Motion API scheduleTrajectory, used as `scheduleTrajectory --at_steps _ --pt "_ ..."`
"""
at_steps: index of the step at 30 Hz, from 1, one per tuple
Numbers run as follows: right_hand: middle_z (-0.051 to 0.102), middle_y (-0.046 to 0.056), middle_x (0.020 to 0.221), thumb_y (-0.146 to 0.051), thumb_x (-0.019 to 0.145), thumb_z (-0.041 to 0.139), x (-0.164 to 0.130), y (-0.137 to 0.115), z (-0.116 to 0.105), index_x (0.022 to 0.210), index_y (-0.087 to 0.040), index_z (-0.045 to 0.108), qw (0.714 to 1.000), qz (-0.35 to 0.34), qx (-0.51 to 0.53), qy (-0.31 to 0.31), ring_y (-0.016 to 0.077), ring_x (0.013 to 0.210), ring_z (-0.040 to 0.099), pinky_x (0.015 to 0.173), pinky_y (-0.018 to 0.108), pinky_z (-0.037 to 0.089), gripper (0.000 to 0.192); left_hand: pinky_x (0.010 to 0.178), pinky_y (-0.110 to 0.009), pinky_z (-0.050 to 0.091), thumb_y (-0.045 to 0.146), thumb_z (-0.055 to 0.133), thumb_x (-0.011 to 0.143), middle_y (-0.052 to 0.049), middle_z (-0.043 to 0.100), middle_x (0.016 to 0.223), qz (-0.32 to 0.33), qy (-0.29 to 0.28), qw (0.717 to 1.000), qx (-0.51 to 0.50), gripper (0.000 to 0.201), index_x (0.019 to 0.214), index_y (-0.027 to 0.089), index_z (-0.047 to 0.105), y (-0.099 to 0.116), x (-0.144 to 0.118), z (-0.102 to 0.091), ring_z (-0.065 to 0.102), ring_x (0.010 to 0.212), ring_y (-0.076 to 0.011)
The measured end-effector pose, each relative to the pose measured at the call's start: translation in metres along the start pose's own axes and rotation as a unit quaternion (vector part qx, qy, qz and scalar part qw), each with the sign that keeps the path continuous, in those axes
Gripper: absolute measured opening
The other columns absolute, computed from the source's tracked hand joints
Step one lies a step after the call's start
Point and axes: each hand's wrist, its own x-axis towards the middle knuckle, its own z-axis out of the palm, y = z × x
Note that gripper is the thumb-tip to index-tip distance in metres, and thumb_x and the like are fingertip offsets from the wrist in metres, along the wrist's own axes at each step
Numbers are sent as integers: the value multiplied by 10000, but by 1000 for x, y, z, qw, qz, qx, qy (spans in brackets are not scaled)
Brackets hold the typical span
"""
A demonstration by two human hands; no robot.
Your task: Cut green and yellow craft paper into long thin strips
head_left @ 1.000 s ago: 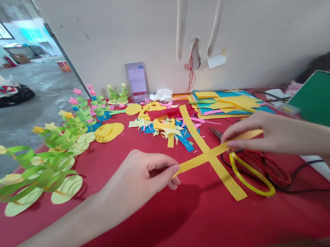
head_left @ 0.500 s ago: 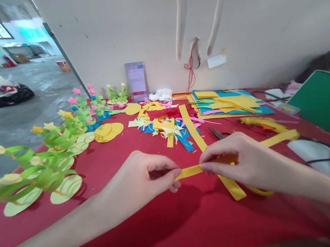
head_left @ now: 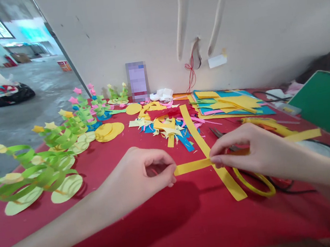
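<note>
A yellow paper strip (head_left: 192,167) is stretched level between my two hands above the red tabletop. My left hand (head_left: 147,170) pinches its left end between thumb and fingertips. Farther along, my right hand (head_left: 241,148) is closed on the same strip, whose far end sticks out past the wrist at right. A second yellow strip (head_left: 197,135) lies slanting on the table, passing beneath the held one. Scissors (head_left: 254,182) with yellow-and-black handles lie under my right hand, partly hidden by it.
Green paper-curl plants (head_left: 34,173) on round bases line the left side. Paper scraps (head_left: 167,125) and stars are heaped mid-table, with paper sheets (head_left: 232,104) behind at right. A yellow glue gun (head_left: 267,126), cables and a green board (head_left: 329,106) occupy the right. A phone (head_left: 138,81) leans on the wall.
My right hand has slid rightward along the strip, so a longer stretch shows between my hands. My left hand has shifted slightly left, still pinching its end.
</note>
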Motion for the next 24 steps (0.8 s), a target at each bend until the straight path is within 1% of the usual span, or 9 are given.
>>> scheduleTrajectory --at_steps 3,5,6,9,11,15,18,21,24 --pt "656 -45 701 -210 762 502 -2 -4 7 706 -217 625 1000 -4 6 10 96 626 573 591 179 425 136 575 -121 440 236 484 787 72 664 749 40 45 998 30 133 785 238 617 0 -2 5 595 654 -79" --pt "653 -53 689 -204 765 497 -2 -7 14 715 -219 624 1000 -18 13 15 82 599 564 568 171 416 138 598 -121 442 242 497 781 82 668 812 61 57 996 35 150 867 269 616 -2 -4 9 599 689 -81" --pt "653 -54 694 -201 767 495 -2 -8 18 728 -220 625 999 -25 14 20 79 596 562 570 172 413 137 598 -125 441 238 496 782 83 668 808 65 54 996 38 157 874 273 618 -3 -5 11 598 682 -81" --pt "657 -54 730 -186 763 500 -3 -12 30 774 -228 627 998 -38 24 42 76 620 567 597 174 413 134 546 -145 424 222 479 787 74 657 713 61 34 996 57 155 809 254 629 -5 -5 16 578 599 -81" --pt "656 -52 740 -184 757 509 -4 -16 35 787 -230 625 997 -39 44 49 76 630 571 605 170 415 128 528 -159 416 227 466 791 60 648 687 53 20 996 62 165 789 239 630 -5 -6 19 569 582 -90" --pt "641 -44 679 -157 745 508 -6 -22 43 746 -213 615 994 -32 79 63 77 592 561 582 170 412 121 511 -172 405 241 452 790 27 632 637 48 15 996 79 187 747 200 629 -2 -7 22 554 546 -99" --pt "630 -45 646 -150 719 513 -5 -24 48 701 -203 598 994 -7 85 63 81 575 554 566 177 409 102 488 -165 381 216 455 784 37 613 591 49 17 994 101 180 703 198 615 0 -9 24 526 498 -80" --pt "619 -50 623 -142 687 520 -3 -24 49 683 -198 589 995 13 82 51 81 567 548 567 179 413 90 478 -162 370 212 458 782 49 607 586 43 13 993 105 166 706 209 605 0 -9 24 519 491 -73" --pt "610 -49 609 -146 684 509 -1 -21 42 681 -198 589 996 25 69 53 82 551 537 552 182 410 96 491 -167 381 243 457 786 47 619 614 28 16 995 92 160 718 214 599 0 -9 19 540 525 -85"
